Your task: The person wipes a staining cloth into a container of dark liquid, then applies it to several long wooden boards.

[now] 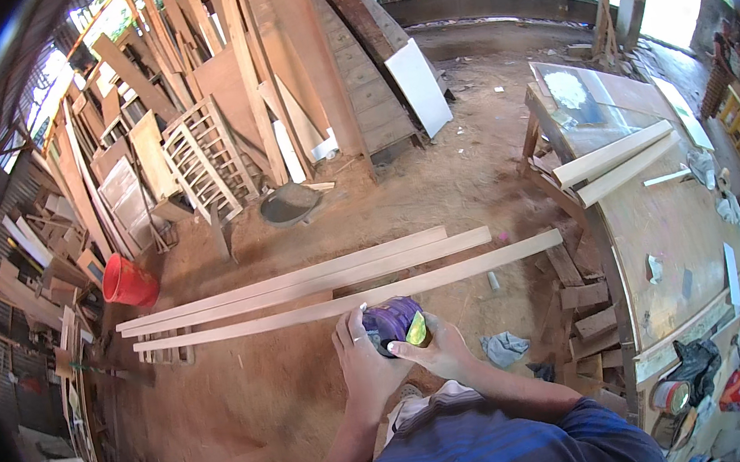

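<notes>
Both of my hands hold a rounded purple-and-black thing (389, 322) in front of my body; its kind is not clear to me. My left hand (367, 356) wraps its left side. On the other side, the fingers and thumb of my right hand (438, 350) close round it, beside a small yellow-green piece (416, 329). Just beyond my hands, a long pale wooden board (464, 268) lies raised above the dirt floor. Two more long boards (303, 280) lie close together behind it. My hands partly cover the purple-and-black thing.
A worktable (659, 232) with pale wood pieces (620, 160) stands to the right, offcuts (592, 325) stacked beside it. A grey rag (505, 348) lies on the floor. A red bucket (129, 281), a dark basin (290, 203) and leaning planks (132, 71) are at the far left.
</notes>
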Motion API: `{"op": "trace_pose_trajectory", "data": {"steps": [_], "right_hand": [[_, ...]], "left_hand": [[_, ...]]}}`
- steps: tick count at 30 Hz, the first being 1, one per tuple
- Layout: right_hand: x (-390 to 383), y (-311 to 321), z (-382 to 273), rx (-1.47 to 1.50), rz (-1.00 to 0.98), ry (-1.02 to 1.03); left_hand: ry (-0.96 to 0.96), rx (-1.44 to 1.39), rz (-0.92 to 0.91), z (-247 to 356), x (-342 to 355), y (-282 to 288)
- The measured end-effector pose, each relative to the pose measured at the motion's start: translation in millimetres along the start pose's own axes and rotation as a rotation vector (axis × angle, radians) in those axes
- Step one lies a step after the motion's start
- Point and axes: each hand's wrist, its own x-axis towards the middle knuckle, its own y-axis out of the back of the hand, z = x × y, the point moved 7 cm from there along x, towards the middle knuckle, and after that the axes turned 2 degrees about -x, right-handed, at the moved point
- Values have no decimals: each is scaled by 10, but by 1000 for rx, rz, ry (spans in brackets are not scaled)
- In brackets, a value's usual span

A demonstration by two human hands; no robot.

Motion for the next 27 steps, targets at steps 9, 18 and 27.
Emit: {"op": "trace_pose_trajectory", "data": {"steps": [9,18,27], "right_hand": [[162,-36,-137,-98,73,-5],[81,-204,78,345,38,86],[-54,-155,-53,294,-89,-53]], "left_hand": [[-256,-115,-131,-135,426,131],[-218,-176,-130,-114,472,252],[-186,-171,-70,-51,325,356]]}}
